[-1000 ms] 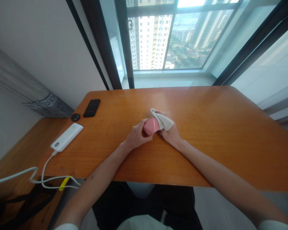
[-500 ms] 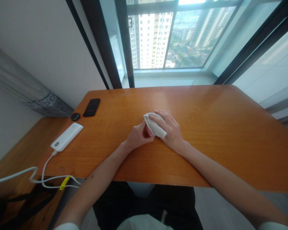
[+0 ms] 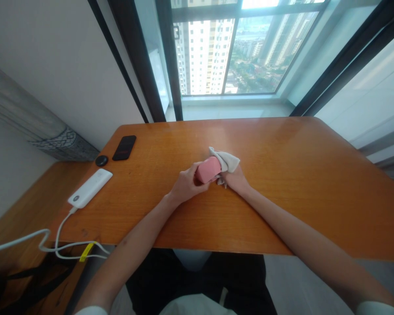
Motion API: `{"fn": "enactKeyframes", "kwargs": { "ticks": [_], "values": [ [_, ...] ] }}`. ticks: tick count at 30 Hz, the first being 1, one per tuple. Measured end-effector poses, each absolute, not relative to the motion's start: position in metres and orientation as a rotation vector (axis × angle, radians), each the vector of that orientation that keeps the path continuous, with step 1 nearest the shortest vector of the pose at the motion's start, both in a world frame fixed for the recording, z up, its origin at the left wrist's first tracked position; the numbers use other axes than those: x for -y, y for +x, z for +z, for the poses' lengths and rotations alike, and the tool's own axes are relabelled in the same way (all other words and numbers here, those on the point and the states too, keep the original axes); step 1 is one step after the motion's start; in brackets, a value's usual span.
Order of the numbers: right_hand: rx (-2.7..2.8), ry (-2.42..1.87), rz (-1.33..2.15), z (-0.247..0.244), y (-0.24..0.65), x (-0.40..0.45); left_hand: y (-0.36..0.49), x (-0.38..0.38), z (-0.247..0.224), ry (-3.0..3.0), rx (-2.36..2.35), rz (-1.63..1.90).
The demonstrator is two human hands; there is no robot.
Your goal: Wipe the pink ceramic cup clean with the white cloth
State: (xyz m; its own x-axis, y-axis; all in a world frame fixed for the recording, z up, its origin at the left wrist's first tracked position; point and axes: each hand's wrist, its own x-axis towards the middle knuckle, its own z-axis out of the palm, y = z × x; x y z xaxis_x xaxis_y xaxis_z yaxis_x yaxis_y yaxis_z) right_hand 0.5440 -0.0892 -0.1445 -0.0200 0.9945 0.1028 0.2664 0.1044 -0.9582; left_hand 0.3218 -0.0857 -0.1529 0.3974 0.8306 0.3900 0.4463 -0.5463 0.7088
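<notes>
Block (image 3: pixel 209 169) in my left fingers (image 3: pixel 201 189), cloth (image 3: pixel 228 162) against its right side

My left fingers are curled round the block, thumb on the near side, holding it over the middle of the table (image 3: pixel 265 197); I cannot tell whether its underside touches the wood. My right fingers (image 3: pixel 229 176) are closed on the bunched cloth, mostly hidden by it, with a loose end hanging below. The block's top face is uncovered.

I judge the step in hand to be working the cloth against the block. From here, a pass over the top would call for a steady left grip and the cloth brought across flat; a different face would call for a turn of the block. The loose end could fold under and get in the way.

Farther out, at the table's left, lie a white power bank (image 3: pixel 90 188) with a cable (image 3: pixel 59 223) plugged in, a black disc (image 3: pixel 101 161) and a phone (image 3: pixel 124 148), all well apart from my work.
</notes>
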Motion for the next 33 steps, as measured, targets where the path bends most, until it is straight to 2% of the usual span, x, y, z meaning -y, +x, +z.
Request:
{"fn": "enactKeyframes", "kwargs": {
  "ticks": [2, 7, 13, 16, 20, 24, 29, 33],
  "values": [
    [1.497, -1.274, 0.933, -0.148, 0.544, 0.088, 0.321, 0.086, -0.153, 2.159, -1.071, 1.024],
    [1.732, -0.993, 0.479, -0.147, 0.541, 0.093, 0.32, 0.087, -0.154, 2.16, -1.013, 1.057],
    [2.035, -1.069, 0.01, -0.129, 0.539, 0.113, 0.32, 0.087, -0.159, 2.139, -1.039, 1.044],
    [2.113, -1.061, -0.119, -0.126, 0.539, 0.116, 0.32, 0.087, -0.16, 2.117, -1.041, 0.986],
    [2.053, -1.04, -0.039, -0.127, 0.54, 0.113, 0.323, 0.085, -0.162, 2.081, -1.06, 1.008],
    [1.845, -1.041, 0.255, -0.131, 0.541, 0.102, 0.327, 0.081, -0.163, 1.986, -1.052, 1.095],
    [1.559, -1.317, 0.702, -0.141, 0.544, 0.09, 0.33, 0.078, -0.163, 1.712, -1.024, 1.113],
    [1.463, -1.397, 0.814, -0.147, 0.54, 0.091, 0.327, 0.066, -0.17, 1.467, -0.958, 1.17]
  ]
}}
